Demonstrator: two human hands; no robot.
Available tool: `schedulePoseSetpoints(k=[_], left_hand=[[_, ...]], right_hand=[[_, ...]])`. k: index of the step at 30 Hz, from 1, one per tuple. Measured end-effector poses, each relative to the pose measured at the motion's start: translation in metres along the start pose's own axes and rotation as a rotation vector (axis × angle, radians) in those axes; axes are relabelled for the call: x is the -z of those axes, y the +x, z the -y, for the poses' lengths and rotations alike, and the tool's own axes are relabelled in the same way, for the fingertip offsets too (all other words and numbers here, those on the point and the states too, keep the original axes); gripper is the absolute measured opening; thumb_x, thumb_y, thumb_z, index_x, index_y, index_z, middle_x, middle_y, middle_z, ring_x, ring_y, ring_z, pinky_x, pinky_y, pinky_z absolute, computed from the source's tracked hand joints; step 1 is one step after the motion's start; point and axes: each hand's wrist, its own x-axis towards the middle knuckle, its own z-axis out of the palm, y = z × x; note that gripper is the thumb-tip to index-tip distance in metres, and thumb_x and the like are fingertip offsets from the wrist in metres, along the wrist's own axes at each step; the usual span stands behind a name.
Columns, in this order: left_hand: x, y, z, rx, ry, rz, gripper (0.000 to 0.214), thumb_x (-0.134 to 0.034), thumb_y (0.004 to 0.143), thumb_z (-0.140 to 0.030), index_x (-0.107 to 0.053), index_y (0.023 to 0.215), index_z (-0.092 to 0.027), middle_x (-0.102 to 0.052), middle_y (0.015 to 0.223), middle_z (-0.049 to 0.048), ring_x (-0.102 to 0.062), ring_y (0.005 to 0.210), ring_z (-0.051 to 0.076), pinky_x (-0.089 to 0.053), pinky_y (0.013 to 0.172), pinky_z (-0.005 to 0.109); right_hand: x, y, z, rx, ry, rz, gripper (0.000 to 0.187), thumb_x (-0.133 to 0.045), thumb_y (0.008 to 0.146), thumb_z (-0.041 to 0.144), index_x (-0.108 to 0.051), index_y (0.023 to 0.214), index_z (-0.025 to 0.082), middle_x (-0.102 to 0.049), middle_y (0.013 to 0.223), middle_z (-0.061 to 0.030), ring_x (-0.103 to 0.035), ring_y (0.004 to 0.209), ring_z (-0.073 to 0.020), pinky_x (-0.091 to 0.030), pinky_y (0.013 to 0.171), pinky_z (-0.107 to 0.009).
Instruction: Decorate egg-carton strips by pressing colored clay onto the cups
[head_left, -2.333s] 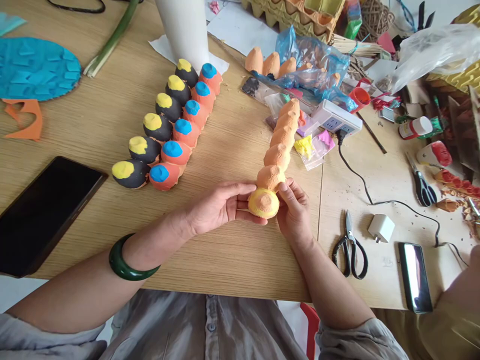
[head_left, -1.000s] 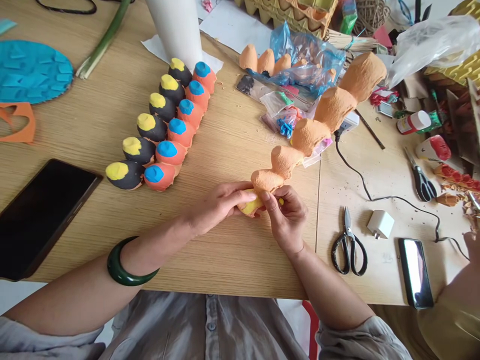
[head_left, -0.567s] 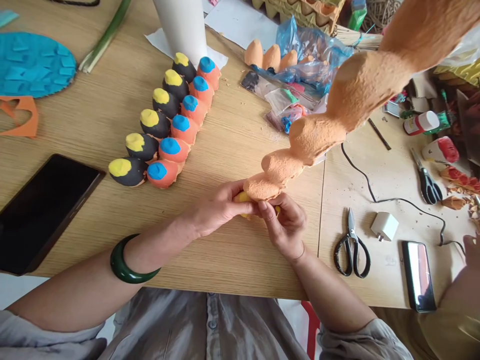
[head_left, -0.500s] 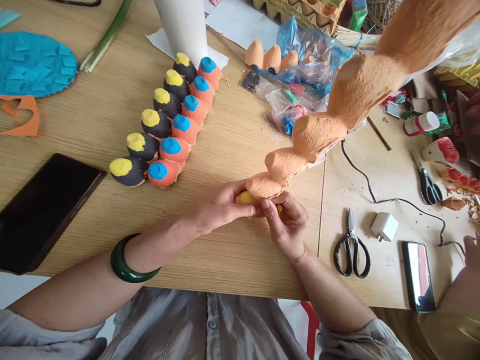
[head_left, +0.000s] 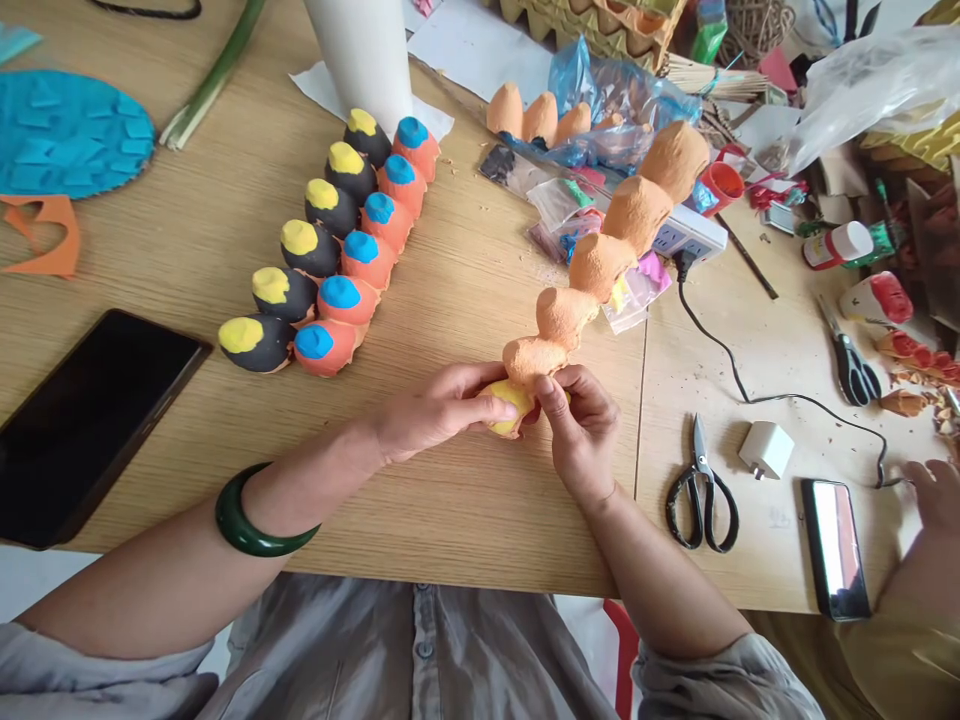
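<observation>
Between my two hands is an orange strip of egg carton cups (head_left: 568,318), its far end slanting away to the upper right. Yellow clay (head_left: 504,408) covers the cup at the near end. My left hand (head_left: 439,410) is closed on that yellow cup, thumb on top of the yellow. My right hand (head_left: 585,425) pinches the strip's right side near the same end; its fingertips are partly hidden. To the left lie two joined rows of cups, black ones with yellow tops (head_left: 310,247) and orange-red ones with blue tops (head_left: 361,260).
A tablet (head_left: 94,430) lies at left, below a blue oval piece (head_left: 75,132). A white cylinder (head_left: 360,60) stands behind the rows. On the right are scissors (head_left: 701,490), a white charger (head_left: 766,450), a phone (head_left: 834,550), a cable and another person's hand (head_left: 937,495).
The strip's far end has dropped away from the camera, uncovering a power strip and red cup behind it. More of the yellow cup shows. The other person's hand has shifted slightly.
</observation>
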Motion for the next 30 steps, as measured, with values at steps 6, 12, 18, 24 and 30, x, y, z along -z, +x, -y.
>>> schedulePoseSetpoints(k=[6, 12, 18, 24, 30], left_hand=[[0.000, 0.000, 0.002, -0.022, 0.033, -0.049, 0.034, -0.078, 0.083, -0.032, -0.072, 0.113, -0.017, -0.071, 0.100, 0.0056, -0.064, 0.096, 0.021, -0.051, 0.083, 0.033], [0.004, 0.001, 0.005, 0.049, -0.111, -0.081, 0.036, -0.080, 0.086, -0.047, -0.077, 0.110, -0.019, -0.073, 0.107, 0.0071, -0.065, 0.103, 0.023, -0.053, 0.092, 0.036], [0.003, 0.004, 0.006, 0.020, -0.183, -0.199, 0.037, -0.089, 0.078, -0.038, -0.077, 0.106, -0.018, -0.075, 0.112, 0.0066, -0.067, 0.108, 0.022, -0.054, 0.093, 0.034], [0.003, 0.006, 0.002, -0.007, -0.221, -0.301, 0.036, -0.088, 0.079, -0.043, -0.076, 0.097, -0.014, -0.076, 0.104, 0.0070, -0.070, 0.103, 0.023, -0.058, 0.094, 0.038], [0.002, 0.005, -0.001, 0.008, -0.150, -0.332, 0.049, -0.092, 0.074, -0.048, -0.075, 0.105, -0.013, -0.078, 0.115, 0.0116, -0.071, 0.115, 0.029, -0.059, 0.097, 0.040]], right_hand=[[0.001, 0.003, 0.001, -0.006, -0.012, 0.037, 0.034, -0.077, 0.092, 0.051, -0.066, 0.078, 0.023, -0.066, 0.064, 0.0027, -0.060, 0.053, -0.0125, -0.051, 0.053, -0.027], [0.003, 0.007, -0.004, -0.057, 0.043, 0.019, 0.036, -0.078, 0.090, 0.054, -0.065, 0.078, 0.023, -0.063, 0.069, 0.0030, -0.057, 0.055, -0.0111, -0.052, 0.052, -0.025], [0.006, 0.014, -0.009, -0.090, 0.128, 0.019, 0.028, -0.076, 0.093, 0.050, -0.070, 0.098, 0.024, -0.061, 0.082, 0.0022, -0.055, 0.061, -0.0105, -0.053, 0.055, -0.024], [0.008, 0.018, -0.011, -0.129, 0.218, 0.014, 0.023, -0.079, 0.088, 0.032, -0.070, 0.108, 0.025, -0.065, 0.092, 0.0005, -0.061, 0.068, -0.0115, -0.058, 0.063, -0.026], [0.005, 0.019, -0.013, -0.116, 0.234, -0.011, 0.024, -0.081, 0.089, 0.038, -0.073, 0.106, 0.022, -0.076, 0.098, -0.0038, -0.066, 0.074, -0.0135, -0.063, 0.065, -0.028]])
